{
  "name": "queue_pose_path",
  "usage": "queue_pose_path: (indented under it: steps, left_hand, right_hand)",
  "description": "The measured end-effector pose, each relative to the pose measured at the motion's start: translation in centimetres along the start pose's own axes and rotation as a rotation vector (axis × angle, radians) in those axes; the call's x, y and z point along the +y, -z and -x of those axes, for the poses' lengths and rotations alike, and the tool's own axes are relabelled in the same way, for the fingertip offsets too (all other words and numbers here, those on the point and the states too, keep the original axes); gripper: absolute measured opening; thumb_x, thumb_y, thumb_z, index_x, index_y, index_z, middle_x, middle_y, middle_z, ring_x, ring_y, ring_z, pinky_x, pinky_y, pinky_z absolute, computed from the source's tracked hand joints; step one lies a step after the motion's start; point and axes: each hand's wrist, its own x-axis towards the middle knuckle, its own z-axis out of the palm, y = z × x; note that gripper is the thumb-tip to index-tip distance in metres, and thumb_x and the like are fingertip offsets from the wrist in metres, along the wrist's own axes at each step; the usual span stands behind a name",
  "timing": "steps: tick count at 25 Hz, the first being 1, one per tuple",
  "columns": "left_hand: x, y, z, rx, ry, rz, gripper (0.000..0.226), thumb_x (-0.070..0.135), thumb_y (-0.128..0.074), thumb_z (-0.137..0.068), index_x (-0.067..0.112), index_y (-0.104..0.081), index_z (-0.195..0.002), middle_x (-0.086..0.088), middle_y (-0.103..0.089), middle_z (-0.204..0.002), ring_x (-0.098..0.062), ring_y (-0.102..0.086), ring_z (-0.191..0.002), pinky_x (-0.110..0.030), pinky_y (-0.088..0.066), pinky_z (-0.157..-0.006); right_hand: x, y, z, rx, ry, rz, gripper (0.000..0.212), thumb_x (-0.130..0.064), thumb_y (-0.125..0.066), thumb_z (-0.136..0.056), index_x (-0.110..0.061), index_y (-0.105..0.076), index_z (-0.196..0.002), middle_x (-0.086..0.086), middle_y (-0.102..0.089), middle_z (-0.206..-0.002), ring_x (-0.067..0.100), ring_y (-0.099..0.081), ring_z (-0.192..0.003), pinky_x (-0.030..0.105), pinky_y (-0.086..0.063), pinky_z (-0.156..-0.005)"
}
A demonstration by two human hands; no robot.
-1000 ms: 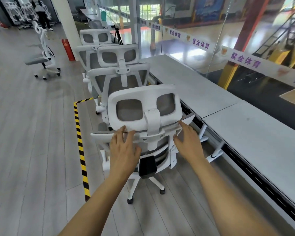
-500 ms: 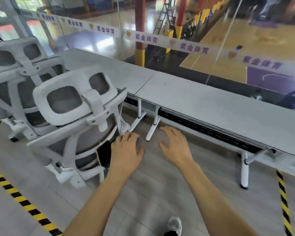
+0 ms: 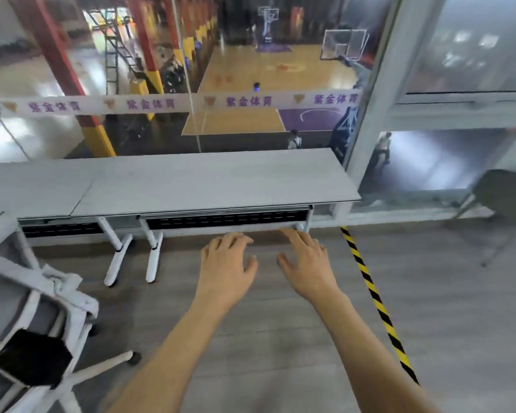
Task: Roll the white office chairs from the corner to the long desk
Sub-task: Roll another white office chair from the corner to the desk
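Left hand [image 3: 225, 263] and right hand [image 3: 306, 265] stretched forward, palms down, fingers spread wide, both empty, touching nothing. Hands side by side, small gap between. Long desk [image 3: 191, 186] just beyond fingertips, grey top, white legs [image 3: 118, 257] to left of left hand. White office chair [image 3: 39, 320] far left of left hand and nearer to person, at frame edge, well apart from both hands. Yellow-black floor tape [image 3: 376, 302] right of right hand. Glass wall behind desk.

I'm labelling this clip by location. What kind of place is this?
Probably an office area overlooking an indoor sports hall: a long grey desk stands against a glass wall, a white mesh office chair stands beside it, and a wooden basketball court with hoops lies below.
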Motion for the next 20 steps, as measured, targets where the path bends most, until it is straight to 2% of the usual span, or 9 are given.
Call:
queue_pose_path:
  steps: [4, 8, 13, 20]
  left_hand:
    - [14.3, -6.1, -3.5, -0.093, -0.202, 0.044, 0.036, 0.040, -0.052, -0.095, 0.030, -0.055, -0.130, 0.008, -0.050, -0.136, -0.021, -0.042, -0.127, -0.039, -0.031, -0.104]
    - [27.5, -12.4, -4.6, -0.164, -0.381, 0.111, 0.033, 0.038, -0.054, -0.094, 0.028, -0.058, -0.125, 0.009, -0.054, -0.131, -0.022, -0.047, -0.123, -0.038, -0.034, -0.103]
    - [43.6, -19.1, -4.9, -0.267, -0.647, 0.153, 0.029, 0.039, -0.053, -0.094, 0.029, -0.059, -0.120, 0.012, -0.055, -0.129, -0.017, -0.050, -0.120, -0.035, -0.034, -0.101]
    - [62.6, -28.6, -7.0, -0.368, -0.907, 0.137, 0.049, 0.042, -0.053, -0.094, 0.031, -0.046, -0.142, 0.005, -0.040, -0.153, -0.018, -0.034, -0.141, -0.041, -0.029, -0.114]
  right_hand:
    - [12.5, 9.0, 3.0, 0.118, -0.166, 0.046, 0.055, -0.033, -0.060, -0.096, -0.027, -0.045, -0.148, -0.002, -0.052, -0.143, 0.027, -0.049, -0.129, 0.038, -0.030, -0.109]
    - [23.9, 16.7, 7.4, 0.227, -0.360, 0.090, 0.052, -0.034, -0.059, -0.095, -0.028, -0.048, -0.146, -0.001, -0.055, -0.141, 0.028, -0.052, -0.126, 0.040, -0.031, -0.110]
    - [35.3, 25.1, 14.2, 0.365, -0.575, 0.111, 0.057, -0.035, -0.057, -0.098, -0.029, -0.040, -0.152, -0.002, -0.050, -0.146, 0.026, -0.050, -0.129, 0.041, -0.031, -0.115]
    - [50.8, 34.4, 19.6, 0.444, -0.874, 0.216, 0.062, -0.042, -0.055, -0.098, -0.031, -0.034, -0.155, -0.002, -0.046, -0.151, 0.029, -0.048, -0.132, 0.049, -0.030, -0.118]
